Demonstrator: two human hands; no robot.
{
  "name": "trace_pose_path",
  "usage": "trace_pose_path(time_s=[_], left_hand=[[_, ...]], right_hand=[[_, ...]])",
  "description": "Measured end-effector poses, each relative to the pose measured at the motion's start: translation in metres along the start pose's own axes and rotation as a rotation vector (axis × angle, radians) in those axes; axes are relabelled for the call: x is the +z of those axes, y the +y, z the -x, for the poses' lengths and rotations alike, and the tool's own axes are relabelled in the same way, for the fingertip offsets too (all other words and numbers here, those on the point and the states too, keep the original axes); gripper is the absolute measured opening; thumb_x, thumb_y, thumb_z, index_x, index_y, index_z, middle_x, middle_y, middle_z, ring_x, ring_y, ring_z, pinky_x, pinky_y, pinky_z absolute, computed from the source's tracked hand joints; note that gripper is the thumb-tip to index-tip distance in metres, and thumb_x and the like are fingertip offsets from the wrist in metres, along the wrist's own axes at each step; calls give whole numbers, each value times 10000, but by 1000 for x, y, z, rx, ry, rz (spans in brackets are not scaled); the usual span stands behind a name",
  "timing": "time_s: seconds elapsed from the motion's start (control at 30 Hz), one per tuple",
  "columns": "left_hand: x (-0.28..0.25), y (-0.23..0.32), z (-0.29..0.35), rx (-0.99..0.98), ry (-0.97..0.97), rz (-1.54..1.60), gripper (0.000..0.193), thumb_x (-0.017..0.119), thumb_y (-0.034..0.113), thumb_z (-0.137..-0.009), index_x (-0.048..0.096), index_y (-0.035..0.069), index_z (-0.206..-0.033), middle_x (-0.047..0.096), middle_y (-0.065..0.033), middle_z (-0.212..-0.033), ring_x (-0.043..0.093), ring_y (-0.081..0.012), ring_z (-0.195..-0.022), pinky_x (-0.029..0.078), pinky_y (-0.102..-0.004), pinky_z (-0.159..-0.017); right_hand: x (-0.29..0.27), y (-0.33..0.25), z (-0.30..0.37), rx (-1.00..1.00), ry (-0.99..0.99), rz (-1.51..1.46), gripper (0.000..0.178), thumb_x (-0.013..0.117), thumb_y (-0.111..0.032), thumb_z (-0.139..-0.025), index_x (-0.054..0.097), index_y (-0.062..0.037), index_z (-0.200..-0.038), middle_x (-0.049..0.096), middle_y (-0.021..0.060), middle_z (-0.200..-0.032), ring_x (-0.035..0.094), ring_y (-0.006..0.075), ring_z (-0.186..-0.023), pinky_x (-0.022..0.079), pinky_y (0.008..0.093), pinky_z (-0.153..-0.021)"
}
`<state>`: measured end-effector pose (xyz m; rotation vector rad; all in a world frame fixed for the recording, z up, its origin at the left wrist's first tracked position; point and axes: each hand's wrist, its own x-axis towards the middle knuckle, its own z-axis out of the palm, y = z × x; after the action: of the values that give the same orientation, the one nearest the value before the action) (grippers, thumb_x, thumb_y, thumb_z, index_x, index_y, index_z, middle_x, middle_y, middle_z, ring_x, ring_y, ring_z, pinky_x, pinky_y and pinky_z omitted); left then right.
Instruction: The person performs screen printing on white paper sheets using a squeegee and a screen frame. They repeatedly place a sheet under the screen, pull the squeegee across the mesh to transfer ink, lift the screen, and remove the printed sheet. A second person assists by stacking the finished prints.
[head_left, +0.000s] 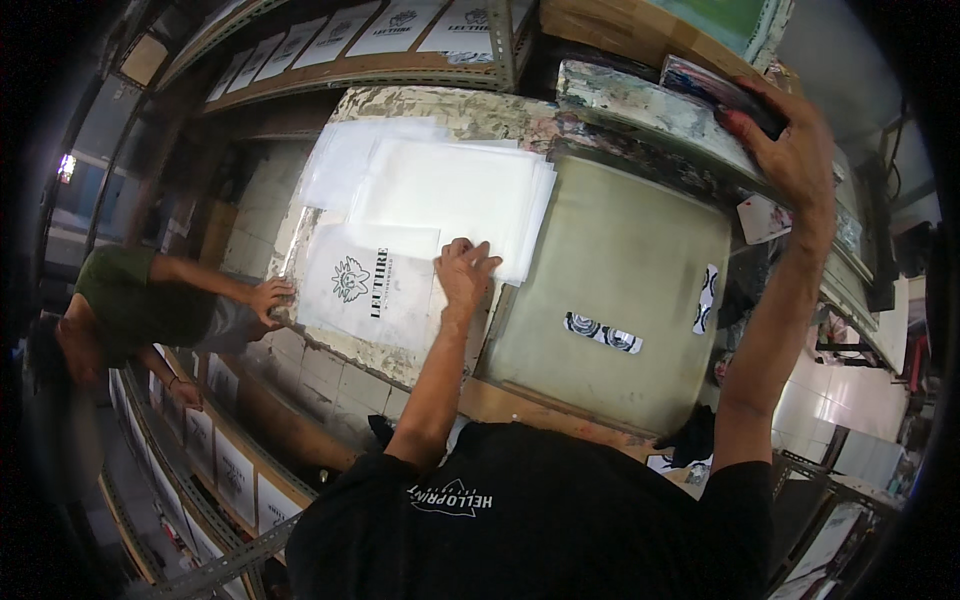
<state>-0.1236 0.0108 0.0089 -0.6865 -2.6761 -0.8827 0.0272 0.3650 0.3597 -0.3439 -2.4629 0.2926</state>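
My left hand (466, 275) rests on the lower edge of a stack of white sheets (440, 185), its bent fingers pinching at a sheet. Just left of it lies a translucent sheet (330, 300) with a black winged emblem and lettering. My right hand (790, 145) is raised at the upper right, thumb and fingers closed round a dark, paint-stained block that looks like a squeegee (700, 85). That lies along a paint-crusted frame bar (630, 105). Between my arms is a flat greenish-grey board (610, 260) bearing patterned black-and-white strips (603, 333).
A co-worker in a green shirt (115, 300) stands at the left, one hand (268, 298) at the worn table's edge (395, 368). Racks of printed sheets (350, 35) stand behind and at lower left (235, 475). A cardboard box (620, 35) sits beyond the frame bar.
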Motion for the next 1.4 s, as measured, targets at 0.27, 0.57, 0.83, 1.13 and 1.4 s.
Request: trace_pose_path(time_s=[0.27,0.57,0.83,1.13,1.4], left_hand=[[0,11,-37,-184,183,502,149,767,160,-816,749,20,-865,661,-119,-863,626,-299,-803,475,-383,-682],[7,99,3,413,-534,113,342,694,342,-881,719,166,-1173,501,-111,-1441,362,-362,-1384,246,-581,-1124],[104,146,11,713,-714,69,572,591,498,-906,523,285,-1433,262,-73,-1621,140,-396,-1504,51,-659,-1181],[113,173,32,834,-781,95,562,542,518,-929,512,291,-1442,225,-66,-1636,127,-375,-1510,27,-632,-1197],[104,170,44,817,-781,162,575,537,506,-940,509,233,-1446,240,-75,-1630,135,-379,-1509,36,-639,-1195]], right_hand=[[2,5,0,-79,64,113,504,780,-506,-773,757,-103,-1076,750,135,-955,706,310,-811,534,381,-749],[1,8,-1,-33,28,105,463,808,-381,-768,727,-129,-1148,732,140,-1005,688,297,-896,525,361,-797],[-3,-7,-3,-37,65,73,505,818,-437,-728,758,-15,-997,738,189,-949,705,316,-893,528,372,-847],[-11,-10,-6,146,-117,-22,487,802,-440,-743,763,-34,-1011,754,150,-935,705,276,-830,539,359,-795],[-4,-9,-1,-8,22,-17,460,802,-411,-743,763,-26,-992,748,165,-920,708,299,-838,537,360,-799]])
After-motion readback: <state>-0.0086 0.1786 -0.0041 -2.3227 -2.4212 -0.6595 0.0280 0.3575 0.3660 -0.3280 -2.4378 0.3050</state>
